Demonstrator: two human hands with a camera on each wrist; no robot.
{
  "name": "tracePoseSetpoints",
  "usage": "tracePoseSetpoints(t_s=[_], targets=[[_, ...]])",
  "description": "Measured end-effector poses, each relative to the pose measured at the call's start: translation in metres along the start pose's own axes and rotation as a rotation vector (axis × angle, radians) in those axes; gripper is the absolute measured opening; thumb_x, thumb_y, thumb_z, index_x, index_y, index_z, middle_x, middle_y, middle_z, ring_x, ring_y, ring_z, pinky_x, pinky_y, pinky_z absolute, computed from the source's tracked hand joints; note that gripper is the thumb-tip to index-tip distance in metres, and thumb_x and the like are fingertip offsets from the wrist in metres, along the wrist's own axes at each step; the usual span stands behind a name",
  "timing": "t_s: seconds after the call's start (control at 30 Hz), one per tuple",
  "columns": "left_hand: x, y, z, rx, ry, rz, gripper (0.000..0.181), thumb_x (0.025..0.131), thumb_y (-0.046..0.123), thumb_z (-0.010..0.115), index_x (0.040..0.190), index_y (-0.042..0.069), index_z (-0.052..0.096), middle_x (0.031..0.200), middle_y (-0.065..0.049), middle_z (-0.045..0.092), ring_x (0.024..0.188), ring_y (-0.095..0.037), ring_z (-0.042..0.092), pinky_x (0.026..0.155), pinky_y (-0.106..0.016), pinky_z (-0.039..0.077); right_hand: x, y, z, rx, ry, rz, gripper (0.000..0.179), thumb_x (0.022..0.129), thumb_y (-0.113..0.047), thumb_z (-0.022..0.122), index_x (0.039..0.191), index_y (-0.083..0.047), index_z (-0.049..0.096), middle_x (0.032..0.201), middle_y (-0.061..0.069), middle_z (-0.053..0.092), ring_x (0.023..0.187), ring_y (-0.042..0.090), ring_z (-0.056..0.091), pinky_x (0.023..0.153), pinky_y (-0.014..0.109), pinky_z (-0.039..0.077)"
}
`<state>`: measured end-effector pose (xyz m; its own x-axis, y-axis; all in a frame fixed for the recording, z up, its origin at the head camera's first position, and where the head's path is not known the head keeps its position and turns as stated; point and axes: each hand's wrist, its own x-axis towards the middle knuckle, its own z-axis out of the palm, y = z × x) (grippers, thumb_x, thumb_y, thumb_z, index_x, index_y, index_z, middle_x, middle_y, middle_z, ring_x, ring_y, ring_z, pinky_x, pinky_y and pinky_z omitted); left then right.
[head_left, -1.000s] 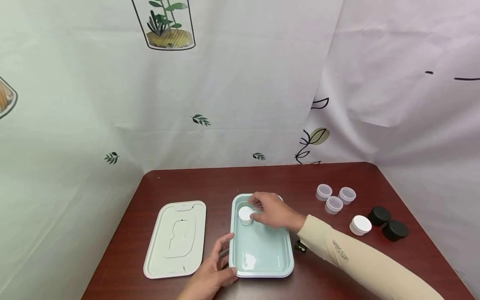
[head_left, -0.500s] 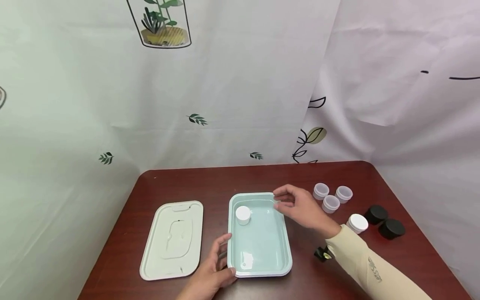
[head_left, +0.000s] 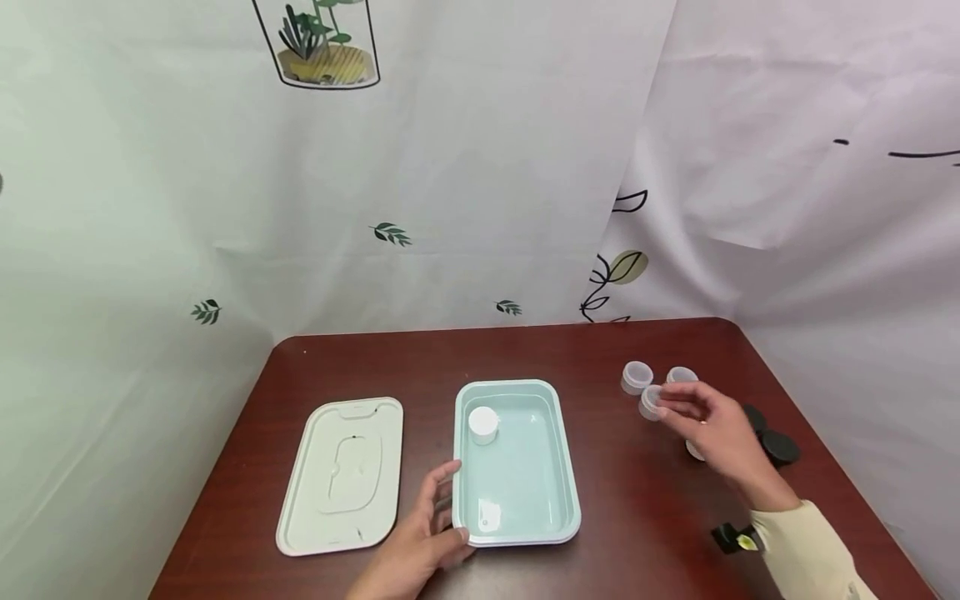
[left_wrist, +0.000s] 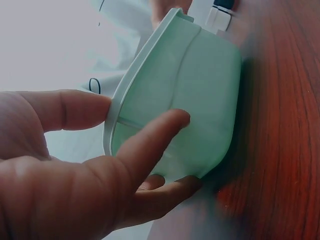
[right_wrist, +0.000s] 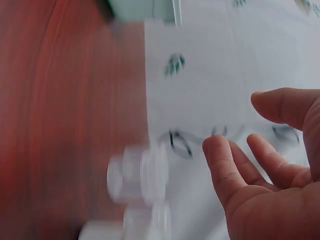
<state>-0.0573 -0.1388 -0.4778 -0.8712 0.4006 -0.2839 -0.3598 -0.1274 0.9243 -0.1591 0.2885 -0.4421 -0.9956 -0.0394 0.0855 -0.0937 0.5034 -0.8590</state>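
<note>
A pale green plastic tub (head_left: 517, 492) stands on the table with a small white-lidded jar (head_left: 483, 424) in its far left corner. My left hand (head_left: 420, 529) rests against the tub's left side near the front, its thumb and fingertips touching the rim and outer wall; the left wrist view shows the fingers spread along that wall (left_wrist: 205, 85). My right hand (head_left: 708, 425) hovers over the right side of the table, thumb and fingers apart with nothing between them. Several small clear jars lie just by its fingertips, the nearest clear jar (head_left: 650, 403) overlapping them in the head view.
A flat off-white lid (head_left: 345, 479) lies left of the tub. Two other clear jars, one clear jar (head_left: 637, 377) behind, stand close together. Black jars (head_left: 780, 447) and a partly hidden white jar (head_left: 694, 451) stand beyond my right hand. Fabric walls (head_left: 450, 167) border the table.
My right hand has left the white-lidded jar in the tub and moved right, out over the table to the clear jars. The left hand stays at the tub's side.
</note>
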Motion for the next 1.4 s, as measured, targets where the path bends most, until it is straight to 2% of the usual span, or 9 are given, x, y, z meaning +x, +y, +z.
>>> tracePoseSetpoints(t_s=[0.17, 0.43, 0.53, 0.67, 0.83, 0.93, 1.1, 1.17, 1.4], targets=[[0.002, -0.001, -0.001, -0.004, -0.005, 0.013, 0.089, 0.095, -0.006, 0.058, 0.167, 0.015, 0.009, 0.164, -0.032, 0.012, 0.137, -0.036, 0.053, 0.097, -0.043, 0.059, -0.02, 0.025, -0.029, -0.04, 0.167, 0.054, 0.048, 0.098, -0.026, 0.078, 0.136, -0.002, 0.062, 0.109, -0.03, 0.07, 0.097, -0.018, 0.066, 0.076, 0.008, 0.053], [0.0, -0.003, -0.002, -0.01, -0.005, 0.015, 0.089, 0.096, -0.007, 0.057, 0.167, 0.016, 0.008, 0.162, -0.033, 0.014, 0.135, -0.034, 0.055, 0.097, -0.044, 0.059, -0.046, 0.054, -0.043, -0.176, 0.295, 0.19, 0.052, 0.097, -0.035, 0.078, 0.135, -0.003, 0.063, 0.099, -0.041, 0.057, 0.088, -0.027, 0.056, 0.072, 0.003, 0.043], [-0.001, -0.003, -0.002, -0.01, -0.007, 0.018, 0.089, 0.096, -0.005, 0.058, 0.168, 0.015, 0.008, 0.162, -0.033, 0.014, 0.137, -0.035, 0.054, 0.098, -0.043, 0.058, -0.05, 0.061, -0.039, -0.222, 0.294, 0.21, 0.054, 0.096, -0.038, 0.079, 0.135, -0.004, 0.064, 0.101, -0.033, 0.063, 0.088, -0.029, 0.052, 0.073, 0.002, 0.038], [-0.003, -0.003, -0.001, -0.014, 0.011, 0.016, 0.088, 0.097, -0.003, 0.059, 0.168, 0.015, 0.01, 0.162, -0.033, 0.015, 0.137, -0.034, 0.054, 0.099, -0.044, 0.059, -0.053, 0.068, -0.033, -0.237, 0.29, 0.223, 0.058, 0.093, -0.041, 0.081, 0.137, -0.007, 0.065, 0.111, -0.008, 0.078, 0.091, -0.03, 0.048, 0.074, 0.003, 0.036], [-0.004, -0.003, -0.001, -0.009, 0.045, 0.029, 0.082, 0.098, -0.001, 0.062, 0.165, 0.011, 0.017, 0.164, -0.031, 0.018, 0.133, -0.029, 0.057, 0.098, -0.041, 0.059, -0.052, 0.074, -0.024, -0.227, 0.283, 0.234, 0.063, 0.092, -0.039, 0.084, 0.141, -0.006, 0.062, 0.12, 0.015, 0.077, 0.091, -0.03, 0.048, 0.073, 0.005, 0.039], [-0.005, -0.003, -0.001, -0.017, 0.05, 0.038, 0.08, 0.099, -0.001, 0.063, 0.164, 0.01, 0.019, 0.164, -0.03, 0.019, 0.131, -0.027, 0.058, 0.097, -0.038, 0.059, -0.05, 0.077, -0.02, -0.191, 0.263, 0.24, 0.069, 0.091, -0.038, 0.084, 0.145, -0.004, 0.057, 0.125, 0.014, 0.073, 0.09, -0.029, 0.05, 0.072, 0.005, 0.042], [-0.005, -0.005, 0.001, -0.03, 0.059, 0.036, 0.078, 0.1, -0.001, 0.063, 0.164, 0.011, 0.022, 0.164, -0.03, 0.021, 0.132, -0.027, 0.058, 0.099, -0.039, 0.059, -0.049, 0.08, -0.013, -0.117, 0.231, 0.262, 0.077, 0.091, -0.037, 0.085, 0.15, -0.002, 0.051, 0.116, -0.016, 0.063, 0.091, -0.025, 0.054, 0.073, 0.006, 0.047], [-0.006, -0.006, 0.001, -0.034, 0.062, 0.034, 0.077, 0.1, -0.001, 0.062, 0.165, 0.011, 0.022, 0.164, -0.03, 0.021, 0.132, -0.027, 0.058, 0.1, -0.04, 0.058, -0.048, 0.081, -0.011, -0.1, 0.231, 0.269, 0.077, 0.09, -0.036, 0.085, 0.151, -0.002, 0.051, 0.114, -0.02, 0.06, 0.091, -0.025, 0.054, 0.073, 0.007, 0.048], [-0.006, -0.007, 0.0, -0.062, 0.055, 0.048, 0.078, 0.101, -0.002, 0.061, 0.165, 0.011, 0.02, 0.165, -0.029, 0.02, 0.132, -0.026, 0.058, 0.101, -0.04, 0.058, -0.042, 0.08, -0.007, -0.105, 0.252, 0.303, 0.072, 0.091, -0.033, 0.085, 0.149, -0.002, 0.054, 0.127, 0.006, 0.068, 0.088, -0.024, 0.053, 0.072, 0.008, 0.05]])
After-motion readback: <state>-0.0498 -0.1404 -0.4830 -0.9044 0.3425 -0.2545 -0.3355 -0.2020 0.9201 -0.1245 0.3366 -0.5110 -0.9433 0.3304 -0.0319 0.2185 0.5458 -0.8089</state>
